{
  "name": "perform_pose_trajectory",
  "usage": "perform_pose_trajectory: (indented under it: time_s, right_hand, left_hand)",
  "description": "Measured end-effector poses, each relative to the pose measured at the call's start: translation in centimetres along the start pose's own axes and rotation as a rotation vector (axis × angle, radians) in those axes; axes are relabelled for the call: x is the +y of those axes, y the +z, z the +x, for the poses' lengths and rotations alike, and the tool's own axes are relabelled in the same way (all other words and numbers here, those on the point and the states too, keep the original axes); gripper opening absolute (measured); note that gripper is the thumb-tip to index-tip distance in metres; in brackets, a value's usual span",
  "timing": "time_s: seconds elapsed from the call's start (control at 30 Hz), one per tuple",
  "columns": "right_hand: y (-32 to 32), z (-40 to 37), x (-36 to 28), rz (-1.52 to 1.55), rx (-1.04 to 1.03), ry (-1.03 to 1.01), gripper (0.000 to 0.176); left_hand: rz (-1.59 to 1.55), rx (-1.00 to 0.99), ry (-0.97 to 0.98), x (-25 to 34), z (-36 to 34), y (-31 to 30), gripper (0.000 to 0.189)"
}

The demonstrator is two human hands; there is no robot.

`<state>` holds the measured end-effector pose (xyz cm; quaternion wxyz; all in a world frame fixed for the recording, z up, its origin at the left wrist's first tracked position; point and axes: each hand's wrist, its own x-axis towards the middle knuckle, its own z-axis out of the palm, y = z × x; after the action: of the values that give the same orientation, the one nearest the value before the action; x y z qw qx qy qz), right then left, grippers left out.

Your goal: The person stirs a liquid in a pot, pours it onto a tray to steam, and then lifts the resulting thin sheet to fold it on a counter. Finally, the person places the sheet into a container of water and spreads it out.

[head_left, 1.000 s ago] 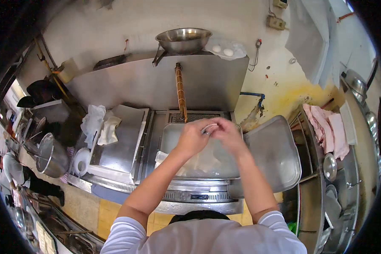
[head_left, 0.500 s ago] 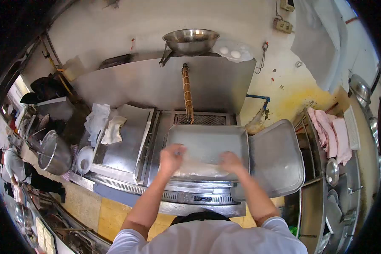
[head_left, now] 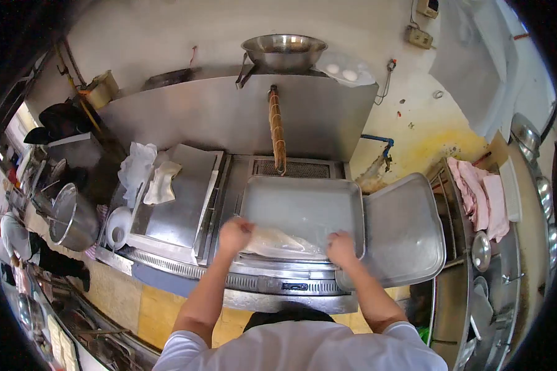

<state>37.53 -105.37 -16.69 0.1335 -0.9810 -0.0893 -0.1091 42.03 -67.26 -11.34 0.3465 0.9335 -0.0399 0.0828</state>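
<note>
A shallow metal tray (head_left: 303, 196) lies on the steel counter in front of me. Along its near side stretches a bunched, translucent plastic sheet (head_left: 283, 242), whitish at its left part. At the tray's left edge, my left hand (head_left: 236, 235) has its fingers closed on one end of the sheet. My right hand (head_left: 341, 248) is closed at the sheet's other end, by the tray's near right corner. The fingertips are small and partly hidden.
Right of the tray leans a second metal tray (head_left: 405, 229). A folded white cloth (head_left: 163, 183) and a crumpled plastic bag (head_left: 137, 173) lie on the left counter. Behind stands a steel bowl (head_left: 283, 52). Pink slabs of meat (head_left: 479, 191) rest at right. Another person (head_left: 34, 244) stands far left.
Both hands have come down toward the tray's near edge. My left hand has also shifted left, and the plastic sheet is now pulled between the hands along the near side.
</note>
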Motion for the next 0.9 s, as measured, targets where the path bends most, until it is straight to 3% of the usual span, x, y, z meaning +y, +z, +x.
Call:
perform_pose_trajectory:
  time_s: [0.1, 0.2, 0.3, 0.37, 0.43, 0.53, 0.6, 0.67, 0.7, 0.73, 0.8, 0.9]
  right_hand:
    - [0.9, 0.9, -4.5, 0.297, -0.352, 0.044, 0.029]
    - [3.9, 1.8, -2.2, 0.08, -0.663, 0.191, 0.029]
    - [-0.1, 3.7, -2.5, -0.012, -0.559, 0.31, 0.032]
    - [-6.0, 5.9, -6.6, 0.277, -0.341, 0.153, 0.03]
    - [-6.2, 7.6, -9.7, 1.029, -0.142, 0.063, 0.028]
    - [-8.5, 7.5, -12.5, 0.978, -0.264, 0.267, 0.028]
    - [-8.1, 6.7, -11.0, 0.813, -0.252, 0.267, 0.028]
    - [-4.6, 4.7, -6.4, 0.554, -0.204, 0.172, 0.028]
    - [-2.0, 3.7, -3.1, 0.375, -0.163, 0.078, 0.028]
    - [-2.0, 2.9, -1.6, 0.317, -0.226, 0.115, 0.029]
    - [-2.0, 2.2, 0.2, 0.202, -0.356, 0.184, 0.031]
    - [-4.1, 3.8, -4.1, 0.595, -0.088, 0.066, 0.03]
  left_hand:
    - [0.338, -0.241, 0.105, -2.8, -1.5, 7.2, 0.033]
    - [0.332, -0.392, 0.133, -1.3, -1.0, 8.4, 0.035]
    - [0.062, -0.357, 0.088, 2.8, -0.3, 6.1, 0.032]
    - [-0.149, -0.201, 0.201, 9.7, 1.0, 2.9, 0.02]
    - [-0.305, -0.036, 0.356, 14.6, 1.7, 1.0, 0.011]
    - [-0.371, 0.099, 0.456, 18.1, 2.8, -1.9, 0.014]
    - [-0.326, 0.22, 0.457, 16.9, 3.6, -4.3, 0.012]
    - [-0.499, 0.339, 0.358, 14.1, 4.4, -7.0, 0.026]
    - [-0.455, 0.365, 0.234, 13.3, 4.3, -8.4, 0.025]
    - [-0.411, 0.392, 0.109, 12.7, 4.0, -9.5, 0.023]
    - [-0.31, 0.343, 0.151, 10.3, 3.0, -6.9, 0.017]
    - [-0.275, 0.192, 0.283, 11.3, 1.0, -2.3, 0.016]
